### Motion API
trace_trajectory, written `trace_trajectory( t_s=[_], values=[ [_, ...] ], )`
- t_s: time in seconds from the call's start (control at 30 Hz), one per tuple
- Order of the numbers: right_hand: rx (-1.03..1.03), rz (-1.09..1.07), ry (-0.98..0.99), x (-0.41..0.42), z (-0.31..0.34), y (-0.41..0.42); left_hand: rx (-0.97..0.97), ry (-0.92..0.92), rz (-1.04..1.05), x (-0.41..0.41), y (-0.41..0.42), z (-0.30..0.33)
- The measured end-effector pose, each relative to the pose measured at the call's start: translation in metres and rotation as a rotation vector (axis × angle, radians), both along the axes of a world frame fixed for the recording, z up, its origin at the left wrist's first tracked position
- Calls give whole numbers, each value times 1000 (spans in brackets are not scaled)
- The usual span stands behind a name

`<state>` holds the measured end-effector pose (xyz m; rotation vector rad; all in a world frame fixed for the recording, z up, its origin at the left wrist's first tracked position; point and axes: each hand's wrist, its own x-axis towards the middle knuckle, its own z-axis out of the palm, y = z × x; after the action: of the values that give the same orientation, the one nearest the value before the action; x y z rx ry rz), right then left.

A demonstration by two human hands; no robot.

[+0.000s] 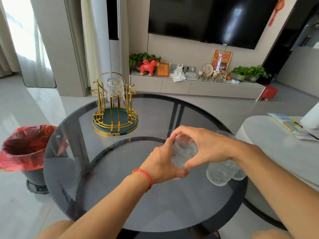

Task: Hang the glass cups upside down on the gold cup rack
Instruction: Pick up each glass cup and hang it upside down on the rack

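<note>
Round smoked-glass table (120, 195) in a living room. My left hand (162, 163) and right hand (205, 145) both grip one glass cup (183, 150). Far left, the gold cup rack (114, 107) holds one inverted cup (115, 89).

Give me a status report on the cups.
Both hands, left and right, on one cup. One cup racked. Path to rack clear.
</note>
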<state>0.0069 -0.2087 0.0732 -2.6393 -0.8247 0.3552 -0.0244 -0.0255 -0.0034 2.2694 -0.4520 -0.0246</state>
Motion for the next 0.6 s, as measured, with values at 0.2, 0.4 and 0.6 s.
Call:
trace_trajectory(
  t_s=[0.2,0.4,0.6],
  values=[
    [702,-195,124,6,-27,26,-292,111,314,19,34,18],
    [1299,-506,559,17,-78,78,-795,120,446,42,54,16],
    [1603,-540,743,43,-88,110,-775,150,454,62,58,7]
  ],
)
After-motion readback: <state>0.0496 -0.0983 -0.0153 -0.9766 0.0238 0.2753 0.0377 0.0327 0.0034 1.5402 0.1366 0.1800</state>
